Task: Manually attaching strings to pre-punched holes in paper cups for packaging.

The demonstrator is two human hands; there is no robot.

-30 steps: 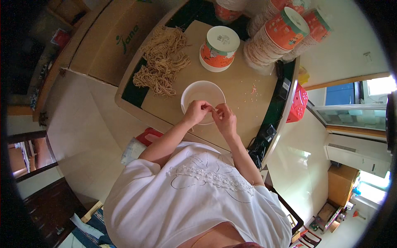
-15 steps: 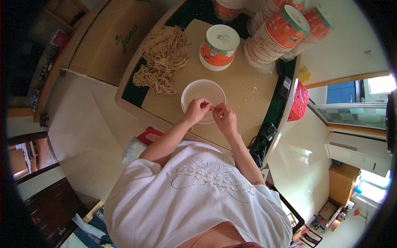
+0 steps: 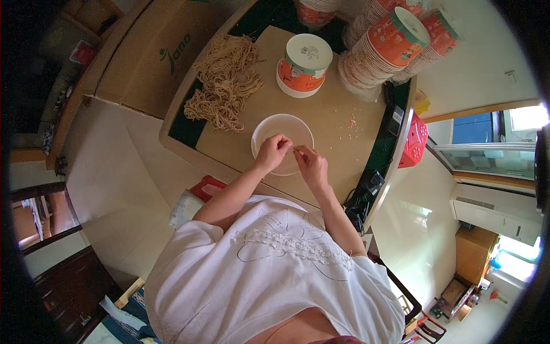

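Observation:
Over a round white paper tub (image 3: pixel 291 122), my left hand (image 3: pixel 273 153) and my right hand (image 3: pixel 312 167) face each other with a small gap between the fingertips. Both are closed in a pinch. Whatever they pinch is too thin and small to make out. A short tan strand shows below my left wrist. Beyond the tub, an orange-and-white paper tub (image 3: pixel 302 76) stands upside down, seated on a white one. To its left lies a loose tangled heap of tan string (image 3: pixel 226 86).
Nested stacks of orange paper tubs (image 3: pixel 385 49) in clear plastic lean at the far right. Small pinkish bits (image 3: pixel 352 121) are scattered on the brown board (image 3: pixel 344 152). Black adapters and cables (image 3: pixel 366 195) line the right edge. A large cardboard box (image 3: pixel 143 63) stands left of the table.
My fingertips have moved slightly apart, opening a small gap between the hands. The tub beneath them has shifted very slightly nearer and to the right.

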